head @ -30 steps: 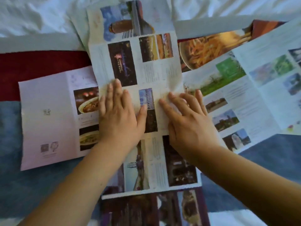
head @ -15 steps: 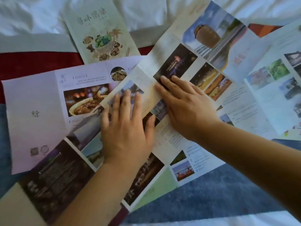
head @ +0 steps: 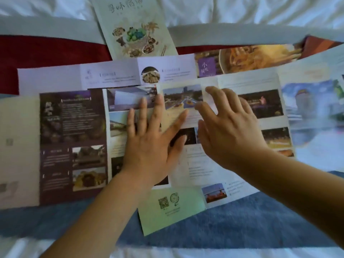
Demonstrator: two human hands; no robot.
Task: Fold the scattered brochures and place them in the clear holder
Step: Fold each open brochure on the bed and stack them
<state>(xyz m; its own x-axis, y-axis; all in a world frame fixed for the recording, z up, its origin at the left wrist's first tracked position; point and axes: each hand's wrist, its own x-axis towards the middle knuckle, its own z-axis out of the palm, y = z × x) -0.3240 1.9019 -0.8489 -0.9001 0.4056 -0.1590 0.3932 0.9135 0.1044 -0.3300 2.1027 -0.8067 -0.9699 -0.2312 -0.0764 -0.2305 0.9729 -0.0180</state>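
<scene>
The wide open paper brochure with the dark purple page (head: 74, 136) lies flat across the middle of the soft blue, red and grey bed cover (head: 242, 229). It is not folded yet. The left hand (head: 149, 146) lies flat on it with its fingers spread wide and presses down. The right hand (head: 229, 131) is just beside it, open, with its fingers a little bent. It is too blurry to tell if they touch the paper.

The bed is soft, so a fold made here could come out crooked or wrinkly. The pale lilac paper sheet (head: 74, 77) lies partly under the far edge of the brochure, and the small green paper flap with a square code (head: 171, 207) peeks out at the near edge. A hand could catch one of them and fold two papers together, or push the pile out of place. The clear holder is not in sight.
</scene>
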